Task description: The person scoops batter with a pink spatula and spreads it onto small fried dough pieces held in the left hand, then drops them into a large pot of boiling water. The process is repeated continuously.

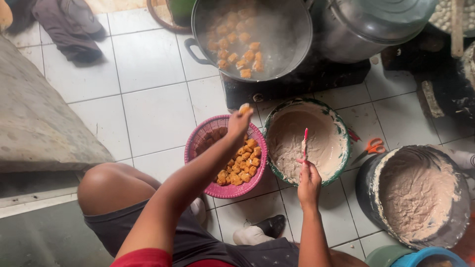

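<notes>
Evidently set within arm's reach on the tiled floor [153, 109], the pink basket [197, 148] of tofu puffs [242, 165] touches the paste bowl [341, 148]; left hand [238, 123] pinches one filled tofu piece [244, 108] toward the steaming pot [292, 49], right hand [309, 180] grips a red-handled knife [305, 143] over the paste

A big pot [277, 39] of hot water with floating yellow cubes sits on a dark stove [297, 84]. A shiny pot [366, 29] stands beside it. Orange scissors [371, 147] lie on the white floor [148, 99]. A black tub [420, 198] of pale paste is near them. Dark cloth [69, 27] lies far off.
</notes>
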